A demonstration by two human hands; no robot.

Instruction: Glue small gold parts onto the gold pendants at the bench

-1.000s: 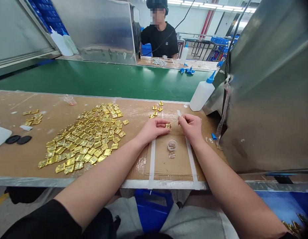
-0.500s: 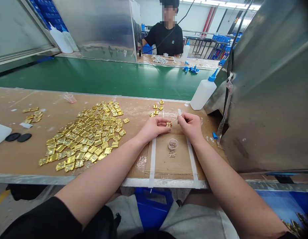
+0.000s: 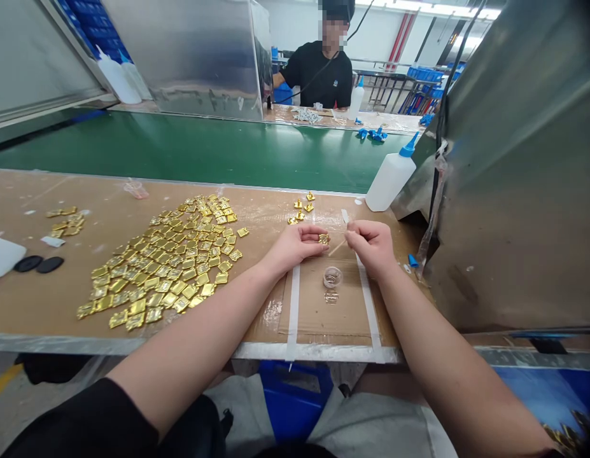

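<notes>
A co-worker (image 3: 318,73) in a black T-shirt and dark cap appears across a green belt (image 3: 180,146), beside a shiny metal panel (image 3: 203,57). Small pale parts (image 3: 307,115) lie heaped on the far tabletop (image 3: 394,122), near an upright white bottle (image 3: 356,102). Behind, blue crates (image 3: 426,74) and red pipes (image 3: 402,35) stand under strip lights (image 3: 433,9). At left, two black discs (image 3: 50,264) lie side by side on the near tabletop (image 3: 37,305).

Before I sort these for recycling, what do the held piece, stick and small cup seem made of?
Held piece: probably plated metal, possibly coated plastic; shiny yellow highlights. Stick: likely wood; thin, matte, pale tan. Small cup: seemingly clear, smooth plastic; see-through, pale rim.
</notes>
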